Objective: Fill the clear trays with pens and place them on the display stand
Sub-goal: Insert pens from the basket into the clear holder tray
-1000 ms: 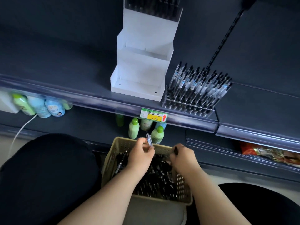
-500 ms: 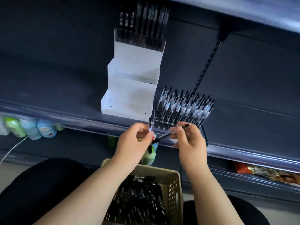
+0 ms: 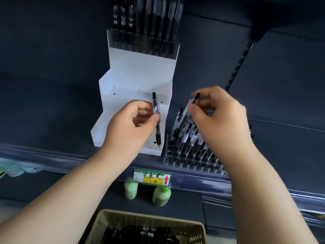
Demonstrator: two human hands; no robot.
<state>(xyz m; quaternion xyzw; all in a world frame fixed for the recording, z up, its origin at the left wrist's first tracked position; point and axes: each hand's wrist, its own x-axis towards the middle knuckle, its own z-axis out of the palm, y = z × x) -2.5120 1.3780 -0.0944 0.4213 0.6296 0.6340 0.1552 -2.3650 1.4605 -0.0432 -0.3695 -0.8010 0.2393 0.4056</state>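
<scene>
Now, pen (image 3: 155, 108) between left fingers (image 3: 140, 105), second pen (image 3: 194, 99) in right fingers (image 3: 195, 112)

I read the display stand (image 3: 137, 81) as smooth matt white plastic. The tray (image 3: 186, 161) is clear glossy plastic; the pen (image 3: 156, 111) has a clear glossy barrel. I see the basket (image 3: 197, 233) as beige perforated plastic and the shelf (image 3: 52, 120) as dark and matt.

display stand (image 3: 139, 80), lower steps open; packed clear tray (image 3: 190, 162) — alongside

Shelf-edge price tag (image 3: 152, 179), handwritten 中性笔, 1.5 below (on yellow band), red up arrow beside
</scene>
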